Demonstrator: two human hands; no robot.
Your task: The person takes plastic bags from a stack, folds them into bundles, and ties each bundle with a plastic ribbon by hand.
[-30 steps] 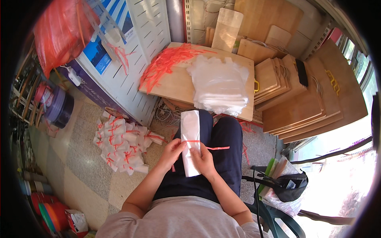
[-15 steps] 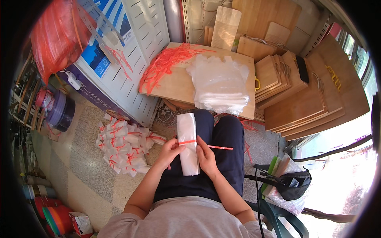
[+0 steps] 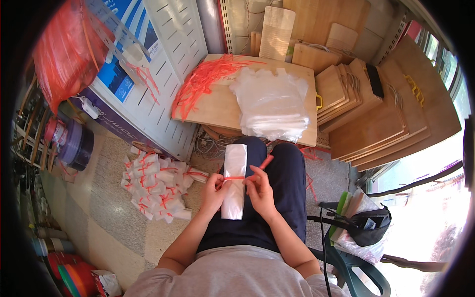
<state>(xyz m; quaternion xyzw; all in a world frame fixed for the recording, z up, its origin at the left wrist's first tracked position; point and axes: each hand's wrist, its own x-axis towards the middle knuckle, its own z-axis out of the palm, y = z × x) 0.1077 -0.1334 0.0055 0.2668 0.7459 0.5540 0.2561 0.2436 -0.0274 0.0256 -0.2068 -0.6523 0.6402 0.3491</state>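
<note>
A long folded bundle of white plastic bags lies upright across my lap, with a red plastic strip around its middle. My left hand is closed at the bundle's left edge, its thumb pressing on the bundle beside the strip. At the right edge, my right hand has its fingertips pinched on the strip, whose loose end sticks up past the fingers. Beyond my knees, a stack of flat white plastic bags and a heap of red strips rest on a wooden board.
On the floor to my left is a pile of tied white bundles. Wooden boards lean at the right. A green plastic chair beside me bears a black bag. A red plastic bag hangs at upper left.
My right hand has shifted from lying against the bundle's side to pinching the strip. The strip's loose end has swung from pointing right to pointing up and away.
</note>
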